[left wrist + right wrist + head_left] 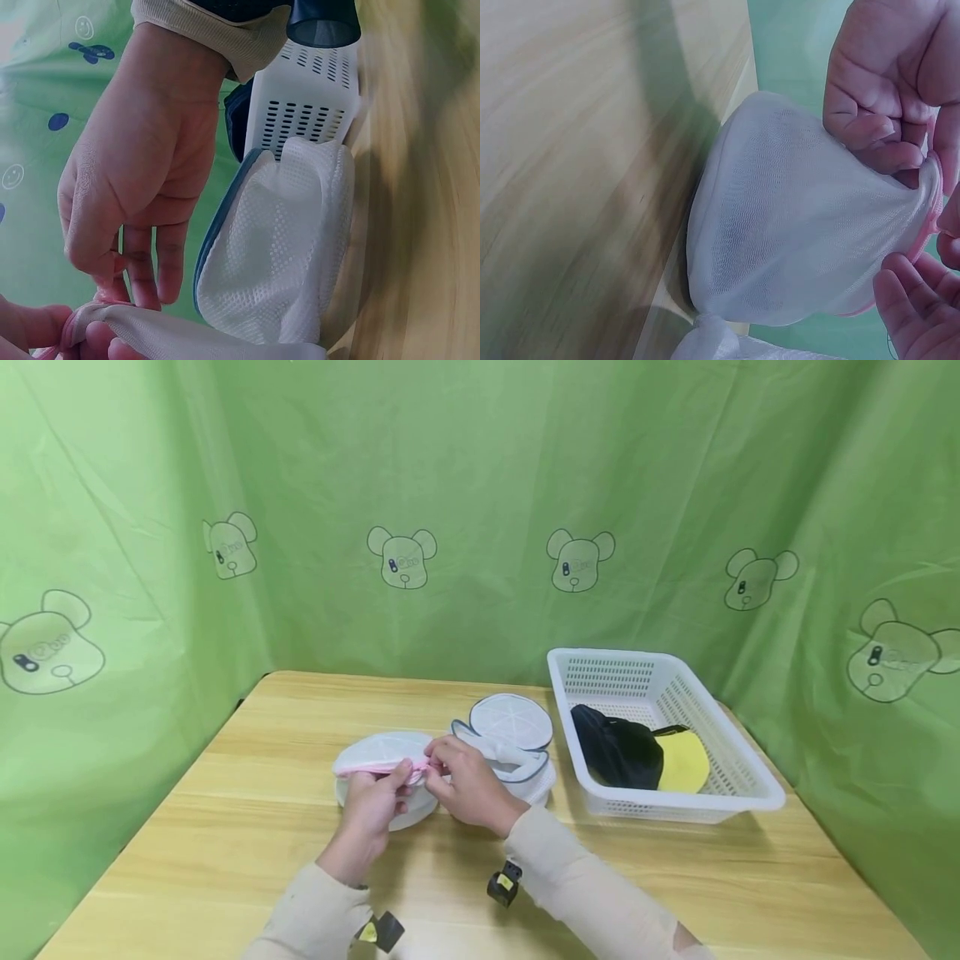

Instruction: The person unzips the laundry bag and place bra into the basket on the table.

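Observation:
A white mesh laundry bag [390,748] with a pink zipper edge stands at the table's middle, its mesh [780,217] filling the right wrist view. My left hand [370,803] grips the bag's pink edge, thumb on top and fingers beneath. At the edge's right end, my right hand [471,783] pinches the pink trim with thumb and forefinger; the zipper pull itself is too small to make out. Just behind that hand sits a second white mesh bag [536,787] with a grey-blue zipper, its round lid [512,722] folded back. Its side [277,247] shows in the left wrist view.
To the right stands a white plastic basket [750,772] with slotted walls. In it lie a black cap [618,752] and a yellow item [684,762]. The wooden table [247,760] is bordered by a green curtain [480,452] at the back and sides.

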Available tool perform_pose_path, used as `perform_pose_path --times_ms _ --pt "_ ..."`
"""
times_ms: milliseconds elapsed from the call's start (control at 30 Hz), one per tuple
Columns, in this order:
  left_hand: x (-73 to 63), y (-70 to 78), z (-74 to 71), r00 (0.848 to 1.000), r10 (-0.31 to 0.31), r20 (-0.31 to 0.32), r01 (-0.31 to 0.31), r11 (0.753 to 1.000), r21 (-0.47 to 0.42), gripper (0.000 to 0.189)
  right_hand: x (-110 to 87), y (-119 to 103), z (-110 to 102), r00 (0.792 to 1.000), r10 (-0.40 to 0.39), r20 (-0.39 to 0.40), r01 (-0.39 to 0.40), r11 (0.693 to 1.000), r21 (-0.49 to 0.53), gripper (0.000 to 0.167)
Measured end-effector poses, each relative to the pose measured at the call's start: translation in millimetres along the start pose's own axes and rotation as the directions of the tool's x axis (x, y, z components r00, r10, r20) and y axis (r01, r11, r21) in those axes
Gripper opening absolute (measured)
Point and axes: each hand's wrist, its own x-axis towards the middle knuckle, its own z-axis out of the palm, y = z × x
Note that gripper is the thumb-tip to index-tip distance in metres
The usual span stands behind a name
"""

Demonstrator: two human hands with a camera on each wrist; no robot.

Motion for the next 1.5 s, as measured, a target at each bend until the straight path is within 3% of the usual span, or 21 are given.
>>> perform_pose_path --times_ms 133,267,567,967,1167,1500 --pt "-0.1 0.5 -1.0 1.0 0.001 0.0 -0.001 1.0 -0.011 0.029 -0.4 1 -1 1.0 0.006 0.001 -0.006 1.0 0.001 0.001" --pt "0.0 0.7 -3.3 1.0 -0.003 -0.008 0.003 1.0 -0.014 0.029 -0.4 2 -1 1.0 0.012 0.001 -0.012 1.0 -0.005 0.008" --pt "-1.0 1.3 -9.0 1.0 -0.018 0.005 0.018 0.997 -0.075 0.032 -0.5 4 1 1.0 0.017 0.01 -0.017 1.0 -0.006 0.004" --pt "-1.4 -1.2 -14.5 0.999 -0.042 0.012 0.043 0.995 -0.095 0.038 -2.4 4 1 0.999 0.03 0.01 -0.03 0.999 0.015 0.012" --pt "-6.2 -5.6 -18.9 1.0 -0.012 -0.008 0.012 0.999 -0.04 0.041 -4.9 1 3 1.0 0.005 0.017 -0.006 1.0 0.025 0.006" --pt "-6.3 -12.9 -17.9 0.998 0.063 0.031 -0.062 0.998 -0.035 0.038 -4.8 6 2 1.0 -0.019 -0.016 0.019 1.0 -0.009 0.005"
